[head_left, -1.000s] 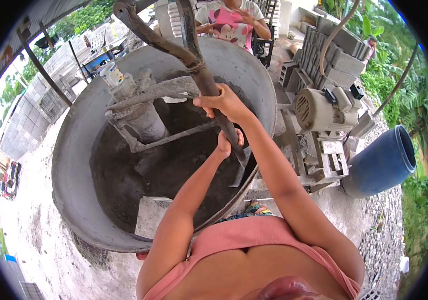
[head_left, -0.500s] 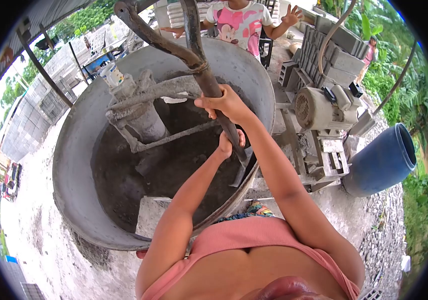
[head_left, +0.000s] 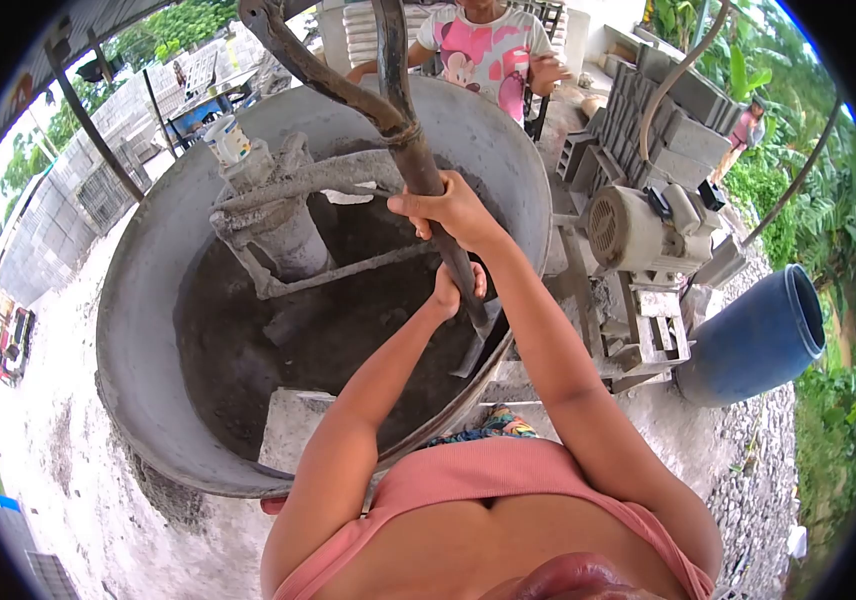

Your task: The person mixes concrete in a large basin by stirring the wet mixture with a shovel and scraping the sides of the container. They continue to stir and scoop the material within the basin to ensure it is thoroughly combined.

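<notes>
Over the near right side of the big grey pan [head_left: 138, 310], both hands are on one dark metal bar [head_left: 395, 120]. This bar comes down from above the far rim, slanting toward the person, and its lower end goes into the pan close to the near right wall, where a flat grey piece shows. The right hand [head_left: 453, 212] is closed firmly around the bar, higher up. The left hand [head_left: 456, 290] is just below it, also wrapped on the bar, though I see mostly its back and the fingers are partly hidden.

Inside the pan lies a dark wet mix [head_left: 268, 360]. A shaft [head_left: 283, 235] covered with cement stands in the middle, and a paddle arm [head_left: 348, 265] reaches from it toward the bar. To the right, outside the pan, are a motor [head_left: 638, 228] and a blue drum [head_left: 758, 340]. Another person [head_left: 493, 50] in a printed shirt stands just beyond the far rim, near stacked blocks [head_left: 678, 110].

I think the main danger is the paddle arm: if it turns while the bar is inside, it could hit the bar and tear it from the hands. The bar looks rough and dirty, so a wet palm may also slip down it. The person beyond the rim is close enough to be struck if the top of the bar swings.
</notes>
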